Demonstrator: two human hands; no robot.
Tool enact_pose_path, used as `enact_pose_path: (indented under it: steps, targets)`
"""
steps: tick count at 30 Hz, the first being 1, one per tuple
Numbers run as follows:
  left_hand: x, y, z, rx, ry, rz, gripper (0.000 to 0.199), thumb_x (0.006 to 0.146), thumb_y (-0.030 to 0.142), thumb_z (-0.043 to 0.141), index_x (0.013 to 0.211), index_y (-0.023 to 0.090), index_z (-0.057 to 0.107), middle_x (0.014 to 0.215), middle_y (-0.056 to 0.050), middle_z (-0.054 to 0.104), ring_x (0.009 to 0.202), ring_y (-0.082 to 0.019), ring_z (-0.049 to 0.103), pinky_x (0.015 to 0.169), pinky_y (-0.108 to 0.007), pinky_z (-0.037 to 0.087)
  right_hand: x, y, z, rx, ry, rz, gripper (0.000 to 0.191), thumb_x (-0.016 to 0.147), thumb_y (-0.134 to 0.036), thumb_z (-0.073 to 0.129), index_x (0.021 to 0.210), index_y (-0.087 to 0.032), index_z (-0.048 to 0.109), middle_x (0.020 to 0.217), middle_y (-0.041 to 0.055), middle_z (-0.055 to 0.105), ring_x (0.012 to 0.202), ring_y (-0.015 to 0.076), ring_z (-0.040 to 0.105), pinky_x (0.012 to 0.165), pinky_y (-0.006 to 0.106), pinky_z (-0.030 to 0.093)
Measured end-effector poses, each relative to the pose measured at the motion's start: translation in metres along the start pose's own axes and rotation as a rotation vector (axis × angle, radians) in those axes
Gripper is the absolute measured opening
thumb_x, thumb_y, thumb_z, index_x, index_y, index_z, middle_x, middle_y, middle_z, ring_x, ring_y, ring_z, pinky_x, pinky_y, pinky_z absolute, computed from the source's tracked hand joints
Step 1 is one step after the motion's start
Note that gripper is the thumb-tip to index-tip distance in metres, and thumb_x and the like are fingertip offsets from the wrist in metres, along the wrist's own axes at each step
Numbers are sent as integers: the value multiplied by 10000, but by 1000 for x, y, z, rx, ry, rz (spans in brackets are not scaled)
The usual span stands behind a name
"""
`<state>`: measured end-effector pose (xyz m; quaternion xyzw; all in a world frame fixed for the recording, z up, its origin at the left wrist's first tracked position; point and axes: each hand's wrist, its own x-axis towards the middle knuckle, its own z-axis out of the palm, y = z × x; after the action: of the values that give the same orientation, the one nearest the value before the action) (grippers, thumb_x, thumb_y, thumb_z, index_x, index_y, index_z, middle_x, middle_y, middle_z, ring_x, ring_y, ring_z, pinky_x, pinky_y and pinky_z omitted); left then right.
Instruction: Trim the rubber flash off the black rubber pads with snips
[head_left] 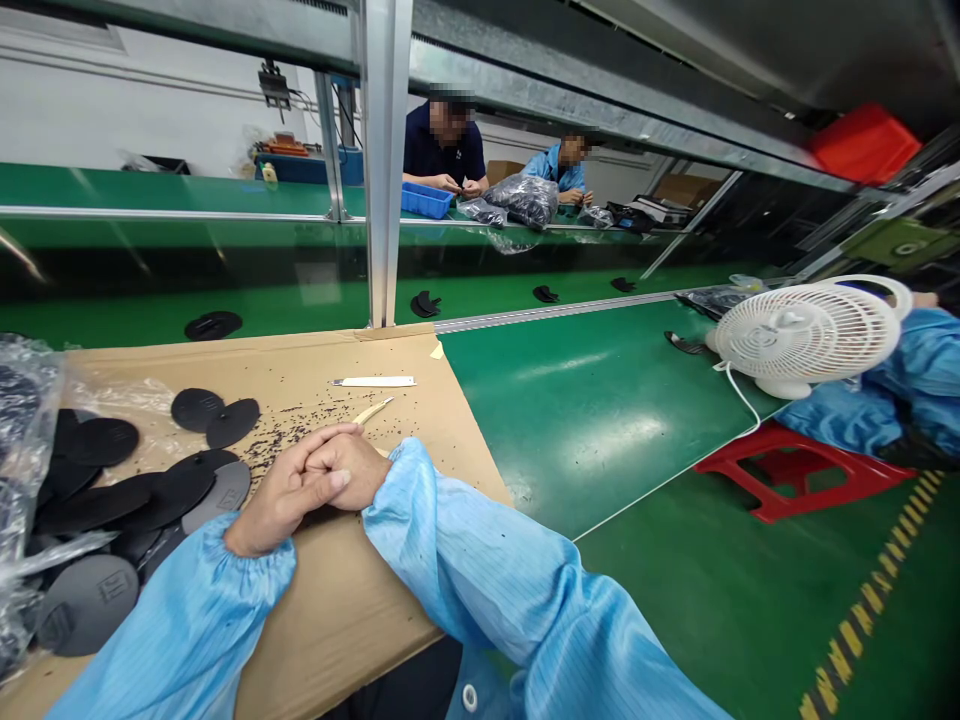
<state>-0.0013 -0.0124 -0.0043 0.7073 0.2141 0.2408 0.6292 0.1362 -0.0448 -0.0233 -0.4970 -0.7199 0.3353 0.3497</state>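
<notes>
Your left hand and right hand are folded together, fingers closed over one another, resting on a cardboard sheet in light blue sleeves. Your left hand holds nothing but the other hand. A pale wooden stick runs up from your right hand, but you can't tell whether that hand grips it. Just left of your hands, black rubber discs lie overlapping, some showing grey faces, beside a clear plastic bag at the left edge. Black crumbs are scattered on the cardboard, and a white-handled knife lies farther away. To the right, a white desk fan stands on a green conveyor belt, with a red stool nearer. Across the belt, two co-workers work with their hands.
</notes>
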Motion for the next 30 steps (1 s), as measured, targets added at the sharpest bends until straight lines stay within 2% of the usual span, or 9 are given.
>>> enact_pose_path:
  steps: [9,17,24,30]
  targets:
    - [0,-2,2,-15,42,11,623,757,443,665,1303,176,529,1334,-134,545,1277,-336,447,1038,-416,411,1,1,0,2,-8,-5,157,713,-65,620,580,-144,593,727,-18,667,676,98,591,582,193,362]
    - [0,-3,1,-13,24,13,623,778,418,653,1333,182,498,1387,-123,497,1286,-326,439,1048,-402,397,1,1,0,9,-8,-40,156,700,-44,609,577,-138,586,694,-15,654,638,98,573,570,202,354]
    - [0,1,2,-8,36,24,603,763,421,667,1296,170,536,1346,-122,537,1267,-328,459,1045,-400,399,1,0,-1,42,-16,-20,193,719,-63,606,548,-142,561,739,-6,676,700,110,600,607,203,390]
    - [3,5,2,-4,30,76,576,757,414,676,1264,165,562,1295,-109,575,1219,-311,501,1029,-389,400,2,-3,-2,130,10,-37,222,685,-44,578,506,-147,499,691,-1,657,642,100,592,586,196,414]
